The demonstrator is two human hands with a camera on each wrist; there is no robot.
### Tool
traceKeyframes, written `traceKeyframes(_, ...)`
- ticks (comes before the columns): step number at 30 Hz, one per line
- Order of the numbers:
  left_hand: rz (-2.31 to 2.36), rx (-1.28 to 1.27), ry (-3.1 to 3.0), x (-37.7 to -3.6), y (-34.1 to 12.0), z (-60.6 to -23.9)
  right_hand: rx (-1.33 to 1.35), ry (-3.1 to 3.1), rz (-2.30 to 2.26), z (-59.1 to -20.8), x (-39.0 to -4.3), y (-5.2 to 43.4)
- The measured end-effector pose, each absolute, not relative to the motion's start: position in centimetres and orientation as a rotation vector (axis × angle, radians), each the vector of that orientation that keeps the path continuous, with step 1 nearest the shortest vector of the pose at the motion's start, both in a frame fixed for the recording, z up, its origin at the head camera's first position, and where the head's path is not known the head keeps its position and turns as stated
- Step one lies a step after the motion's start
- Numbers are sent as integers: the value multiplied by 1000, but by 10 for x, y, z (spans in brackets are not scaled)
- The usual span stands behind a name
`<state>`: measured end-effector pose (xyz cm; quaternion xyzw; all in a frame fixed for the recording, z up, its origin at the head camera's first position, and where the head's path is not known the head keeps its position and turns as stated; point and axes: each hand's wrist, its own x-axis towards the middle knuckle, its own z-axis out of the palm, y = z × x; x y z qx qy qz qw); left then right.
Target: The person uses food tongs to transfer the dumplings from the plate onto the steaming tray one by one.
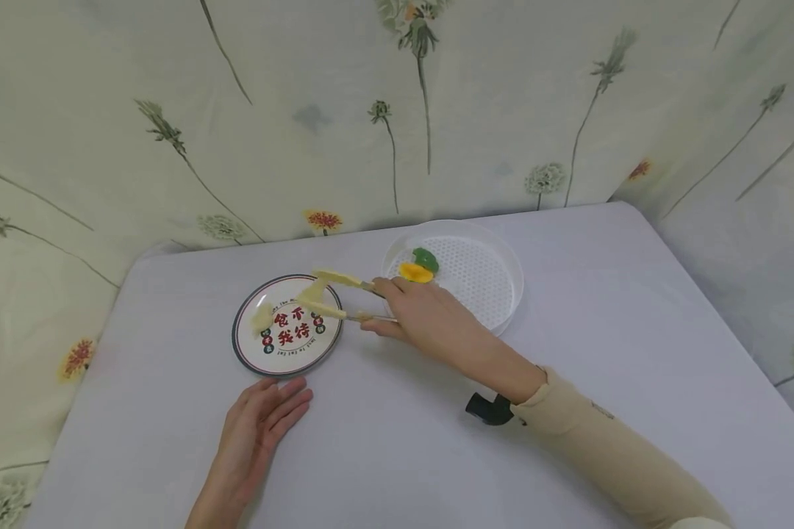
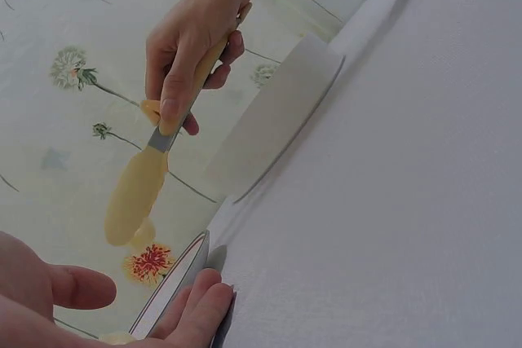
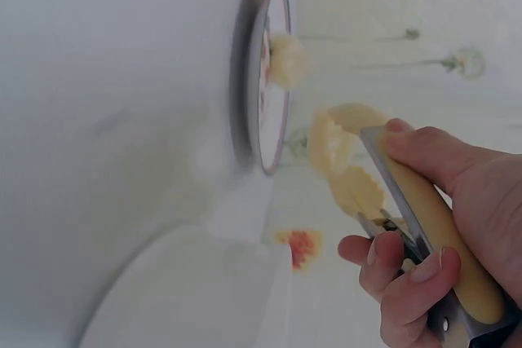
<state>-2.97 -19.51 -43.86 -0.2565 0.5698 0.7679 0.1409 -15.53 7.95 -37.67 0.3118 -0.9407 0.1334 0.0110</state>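
Currently my right hand (image 1: pixel 430 316) is wrapped around the tongs (image 1: pixel 334 294), their pale yellow paddles parted above the plate (image 1: pixel 248 351) and holding nothing. A small pale food piece (image 1: pixel 262 321) lies on the plate's left side, under the tong tips. It looks light, soft, probably crushable; best taken across its middle with light pressure. My left hand (image 1: pixel 258 426) lies flat on the tabletop (image 1: pixel 569 308), fingers straight, just beside the plate's near rim.

tongs (image 1: pixel 334 294): metal arms, matt yellow tips | plate (image 1: pixel 287 325): glossy | basket (image 1: pixel 496 283): perforated white plastic | table (image 1: pixel 569 308): matt cloth
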Motion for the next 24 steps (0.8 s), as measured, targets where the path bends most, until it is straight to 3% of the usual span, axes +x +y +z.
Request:
traceKeyframes(12, 2212, -745, 1643, -31, -195, -439, 730, -2989, 492, -364, -159, 147)
traceKeyframes(24, 2243, -729, 1639, -30, -194, -440, 584, -2998, 485, -368, -140, 206)
